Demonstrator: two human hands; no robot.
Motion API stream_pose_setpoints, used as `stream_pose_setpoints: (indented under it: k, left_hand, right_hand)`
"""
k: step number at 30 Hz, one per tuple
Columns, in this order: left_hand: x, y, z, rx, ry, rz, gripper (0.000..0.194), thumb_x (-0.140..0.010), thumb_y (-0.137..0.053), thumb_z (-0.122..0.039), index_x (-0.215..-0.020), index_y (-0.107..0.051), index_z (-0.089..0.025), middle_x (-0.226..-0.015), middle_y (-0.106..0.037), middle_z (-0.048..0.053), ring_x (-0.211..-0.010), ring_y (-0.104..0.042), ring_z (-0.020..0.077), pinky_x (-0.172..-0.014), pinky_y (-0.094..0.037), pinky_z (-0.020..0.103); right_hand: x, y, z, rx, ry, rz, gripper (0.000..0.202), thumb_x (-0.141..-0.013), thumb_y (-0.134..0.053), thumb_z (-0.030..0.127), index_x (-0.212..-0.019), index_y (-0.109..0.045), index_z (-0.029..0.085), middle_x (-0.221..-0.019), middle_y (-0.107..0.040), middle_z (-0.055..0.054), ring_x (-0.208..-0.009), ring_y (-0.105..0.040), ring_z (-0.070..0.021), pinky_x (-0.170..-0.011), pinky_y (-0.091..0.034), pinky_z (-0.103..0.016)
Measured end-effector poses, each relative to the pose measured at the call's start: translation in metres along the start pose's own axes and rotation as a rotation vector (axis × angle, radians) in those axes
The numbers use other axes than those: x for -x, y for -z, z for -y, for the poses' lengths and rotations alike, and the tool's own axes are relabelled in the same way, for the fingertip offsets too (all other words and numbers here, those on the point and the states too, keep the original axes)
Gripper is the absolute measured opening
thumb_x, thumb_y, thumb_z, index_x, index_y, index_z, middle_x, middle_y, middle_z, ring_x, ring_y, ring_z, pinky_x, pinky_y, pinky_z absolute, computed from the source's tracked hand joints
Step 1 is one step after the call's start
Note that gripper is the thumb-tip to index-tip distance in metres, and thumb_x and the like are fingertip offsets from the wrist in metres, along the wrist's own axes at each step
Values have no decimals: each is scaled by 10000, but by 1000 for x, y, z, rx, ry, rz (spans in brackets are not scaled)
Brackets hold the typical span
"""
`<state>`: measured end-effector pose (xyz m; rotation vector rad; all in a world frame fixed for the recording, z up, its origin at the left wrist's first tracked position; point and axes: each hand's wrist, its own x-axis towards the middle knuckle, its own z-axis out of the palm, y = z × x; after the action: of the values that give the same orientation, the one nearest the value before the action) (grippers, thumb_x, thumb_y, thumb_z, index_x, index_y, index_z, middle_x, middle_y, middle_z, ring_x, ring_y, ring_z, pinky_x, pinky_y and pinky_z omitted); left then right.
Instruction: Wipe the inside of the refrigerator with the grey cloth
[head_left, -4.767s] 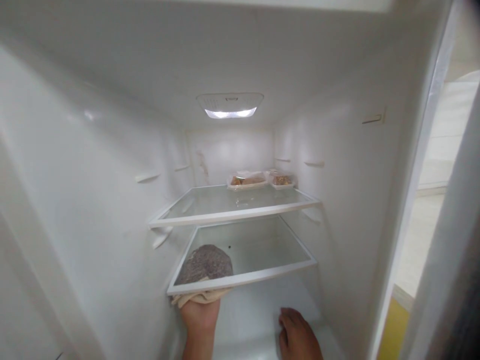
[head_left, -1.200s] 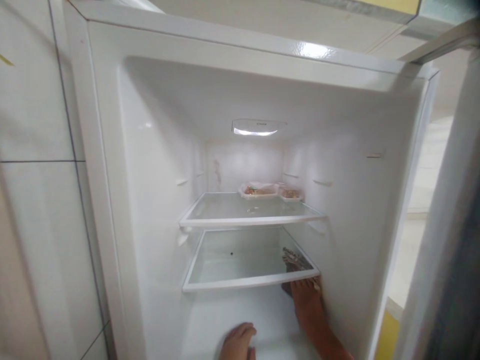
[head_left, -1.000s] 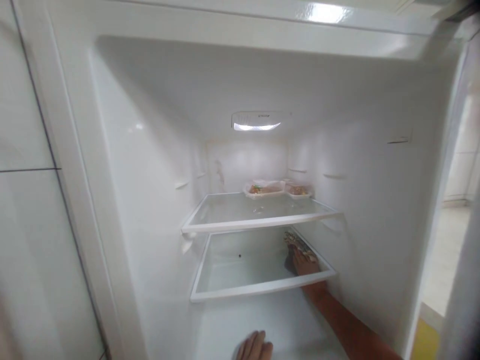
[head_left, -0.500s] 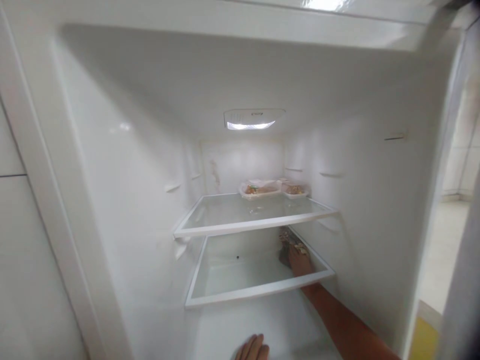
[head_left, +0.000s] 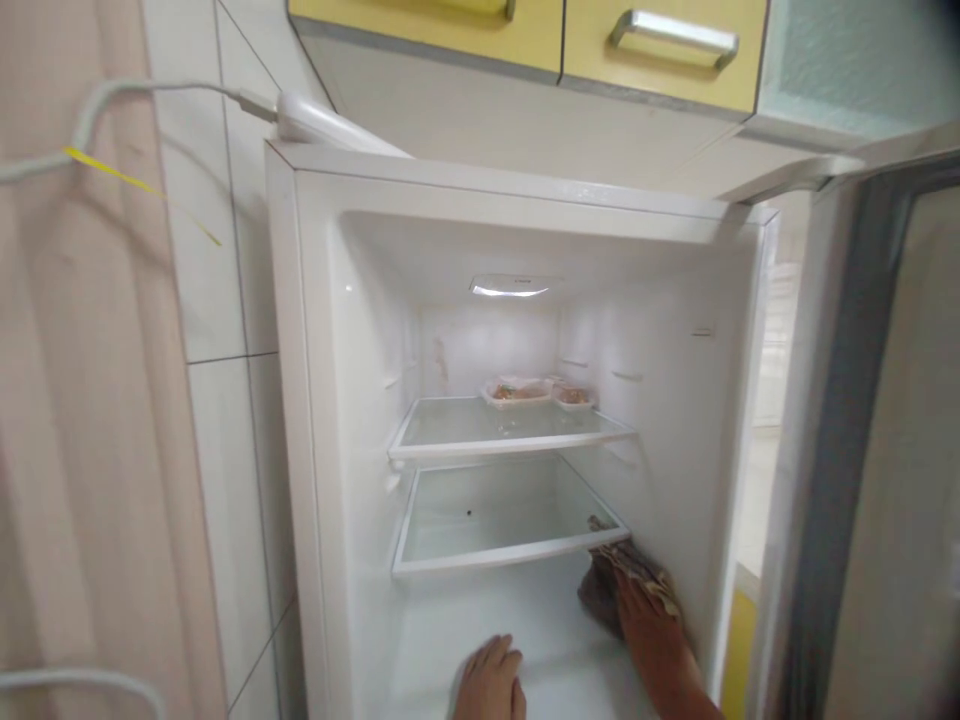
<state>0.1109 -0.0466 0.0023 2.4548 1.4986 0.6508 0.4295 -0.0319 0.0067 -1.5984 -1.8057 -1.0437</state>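
Note:
My right hand (head_left: 646, 618) presses a crumpled brown patterned cloth (head_left: 600, 592) against the lower right of the refrigerator (head_left: 504, 188) interior, just in front of the lower glass shelf. The cloth's far end reaches under that lower shelf (head_left: 510, 551). Low in the middle, my left hand (head_left: 491, 678) holds nothing; its fingers are stretched forward near the white bottom surface (head_left: 442, 630). What its palm rests on is hidden.
Two wrapped food trays, one larger (head_left: 519, 392) and one smaller (head_left: 574, 397), sit at the back of the upper glass shelf (head_left: 450, 425). The refrigerator door (head_left: 885, 450) stands open at right. Yellow cabinets (head_left: 660, 85) hang above. A white cable (head_left: 112, 95) runs at left.
My right hand and the cloth have come forward from beneath the lower shelf to its front right. My left hand shows more. The view has moved back, revealing the cabinets and door.

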Motion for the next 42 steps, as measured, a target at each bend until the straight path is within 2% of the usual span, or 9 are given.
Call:
stream_pose_setpoints:
  k: [4, 11, 15, 22, 25, 28, 33, 37, 42]
  left_hand:
    - [3, 11, -4, 7, -22, -21, 416, -847, -489, -175, -1165, -736, -281, -1380, -682, 45, -1320, -602, 239, -1162, -459, 395]
    - [7, 21, -20, -13, 5, -54, 468, -835, -450, -104, -1162, -742, -267, -1359, -696, 43, -1306, -613, 216, -1162, -457, 394]
    - [8, 27, -28, -34, 20, -53, 480, -827, -457, -86, -1178, -740, -250, -1364, -692, 58, -1310, -610, 221, -1163, -456, 404]
    - [7, 31, -31, -14, 55, -85, 450, -822, -477, -72, -1113, -763, -260, -1311, -724, 43, -1273, -637, 198, -1146, -471, 370]
    - [6, 28, -29, -11, 54, -113, 437, -814, -489, -78, -1099, -767, -256, -1287, -736, 49, -1249, -653, 200, -1135, -483, 369]
    - [5, 24, -25, -4, 23, -148, 415, -801, -515, -86, -1075, -774, -261, -1263, -747, 48, -1226, -669, 206, -1115, -503, 367]
    - [5, 25, -26, -15, 64, -126, 433, -799, -512, -71, -1094, -769, -256, -1270, -744, 49, -1226, -669, 202, -1114, -502, 356]
    - [6, 36, -34, -20, 86, -72, 425, -831, -474, -73, -1104, -765, -221, -1301, -727, 70, -1261, -647, 204, -1136, -483, 373]
    - [8, 45, -39, -5, 73, -49, 427, -833, -460, -76, -1103, -763, -209, -1299, -727, 79, -1250, -653, 203, -1129, -491, 369]
  right_hand:
    - [21, 26, -16, 56, 125, -5, 622, -772, -434, 25, -1230, -733, 323, -1299, -727, -65, -1179, -678, -258, -920, -551, -405]
    - [15, 92, -34, 139, 57, 55, 570, -799, -508, 90, -1322, -676, 243, -1477, -601, -76, -1349, -550, -285, -1098, -442, -442]
    - [-20, 125, -39, 180, 34, 39, 584, -827, -470, 111, -1389, -615, 177, -1546, -524, -90, -1408, -483, -292, -1124, -416, -472]
    - [-124, 166, -28, 222, -71, 49, 575, -861, -493, 156, -1429, -558, 94, -1589, -443, -177, -1439, -441, -326, -1198, -331, -488]
    - [-158, 165, -25, 235, -73, 84, 529, -874, -488, 125, -1391, -593, 84, -1590, -430, -202, -1452, -425, -324, -1211, -312, -476]
    - [-174, 152, -23, 243, -78, 122, 517, -888, -439, 75, -1374, -611, 107, -1566, -464, -208, -1432, -457, -311, -1198, -326, -498]
    - [-168, 125, -21, 252, -61, 158, 513, -897, -421, 61, -1372, -608, 112, -1549, -483, -211, -1393, -504, -296, -1169, -367, -499]
    - [-162, 118, -16, 210, -57, 193, 525, -884, -422, 47, -1373, -602, 110, -1539, -503, -198, -1380, -512, -287, -1153, -381, -484]
    - [-171, 116, -3, -122, -161, 341, 503, -904, -367, 49, -1345, -607, 82, -1503, -537, -206, -1385, -487, -282, -1160, -346, -444]
